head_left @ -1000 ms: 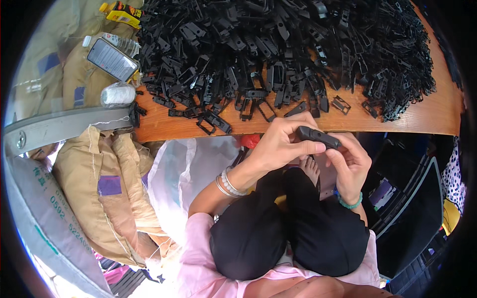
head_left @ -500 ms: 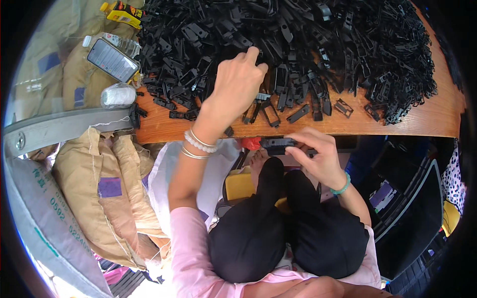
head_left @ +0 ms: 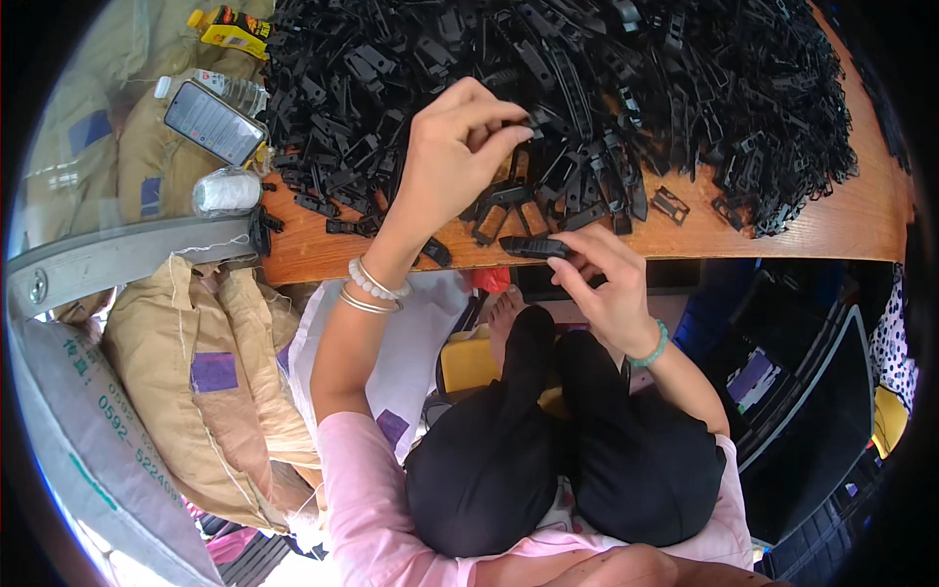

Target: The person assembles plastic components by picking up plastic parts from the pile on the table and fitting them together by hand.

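My right hand (head_left: 608,284) holds a long black plastic clip-like part (head_left: 528,247) between thumb and fingers, level with the table's front edge. My left hand (head_left: 458,147) hovers over the near side of a big heap of black plastic parts (head_left: 391,88), thumb and forefinger pinched together. Something small and dark seems to be at those fingertips, but against the black heap I cannot make it out. Below the left hand, a few open-framed black parts (head_left: 491,225) lie on the brown wooden table (head_left: 724,243).
To the left lie a phone (head_left: 215,122), a clear bottle (head_left: 240,92), a yellow bottle (head_left: 233,31) and a white thread spool (head_left: 229,191). Brown sacks (head_left: 156,372) stand beside a grey metal beam (head_left: 127,249). A single black frame (head_left: 670,204) rests near the front edge.
My left hand has lifted out of the heap and turned, its thumb and forefinger now showing pinched. My right hand has moved slightly up and left with the black part.
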A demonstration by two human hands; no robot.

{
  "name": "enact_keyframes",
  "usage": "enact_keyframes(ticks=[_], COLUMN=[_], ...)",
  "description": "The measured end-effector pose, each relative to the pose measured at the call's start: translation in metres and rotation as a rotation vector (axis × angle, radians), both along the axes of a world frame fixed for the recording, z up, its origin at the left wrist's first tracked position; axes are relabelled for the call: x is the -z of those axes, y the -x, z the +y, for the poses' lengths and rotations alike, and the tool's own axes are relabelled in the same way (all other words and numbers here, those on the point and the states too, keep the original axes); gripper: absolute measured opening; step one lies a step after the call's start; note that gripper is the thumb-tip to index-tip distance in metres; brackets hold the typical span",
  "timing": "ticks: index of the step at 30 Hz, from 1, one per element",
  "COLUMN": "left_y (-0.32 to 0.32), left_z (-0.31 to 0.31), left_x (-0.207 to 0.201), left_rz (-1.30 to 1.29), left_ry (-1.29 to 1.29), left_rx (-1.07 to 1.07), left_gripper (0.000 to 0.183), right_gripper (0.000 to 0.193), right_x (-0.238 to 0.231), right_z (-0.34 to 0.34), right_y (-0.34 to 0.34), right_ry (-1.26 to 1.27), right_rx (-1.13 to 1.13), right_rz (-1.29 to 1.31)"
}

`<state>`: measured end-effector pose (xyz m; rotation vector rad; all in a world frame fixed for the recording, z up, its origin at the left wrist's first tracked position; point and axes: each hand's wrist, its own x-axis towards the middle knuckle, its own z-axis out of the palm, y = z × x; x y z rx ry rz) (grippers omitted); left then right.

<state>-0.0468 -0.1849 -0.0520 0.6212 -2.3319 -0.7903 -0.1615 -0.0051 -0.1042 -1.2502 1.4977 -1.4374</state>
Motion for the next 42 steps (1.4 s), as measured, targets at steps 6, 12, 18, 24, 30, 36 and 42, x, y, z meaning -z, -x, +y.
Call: enact_keyframes(ticks=[6,12,18,24,30,36,42], left_y=[-0.008,-0.021,-0.017,-0.016,-0.023,-0.026,-0.05], left_z=[0.007,0.047,0.088,0.108,0.114,0.124,0.12], left_x=[-0.008,-0.021,-0.022,-0.019,-0.011,0.001,0.005], left_rz=[0.337,0.614,-0.026,-0.11,-0.107,-0.121,-0.115], left_ry=[-0.486,-0.917,-0.87,-0.683,-0.349,-0.483,-0.338], left_rx=[-0.161,-0.142,-0.073,0.064,0.158,0.191,0.043], left_gripper=[0.01,0.008,0.031,0.047,0.043,0.042,0.024], right_gripper=[0.023,0.023,0.025,0.028,0.032,0.034,0.031], right_x=[0.001,-0.001,-0.026,-0.03,-0.034,-0.024,-0.026], right_z=[0.003,0.008,0.023,0.029,0.029,0.04,0.049], right_y=[0.005,0.019,0.034,0.036,0.029,0.042,0.05], right_ry=[0.041,0.095,0.165,0.176,0.139,0.113,-0.227], right_rx=[-0.057,-0.125,-0.039,0.053,0.11,-0.092,-0.262], right_rz=[0.003,0.043,-0.01,0.201,0.138,0.21,0.245])
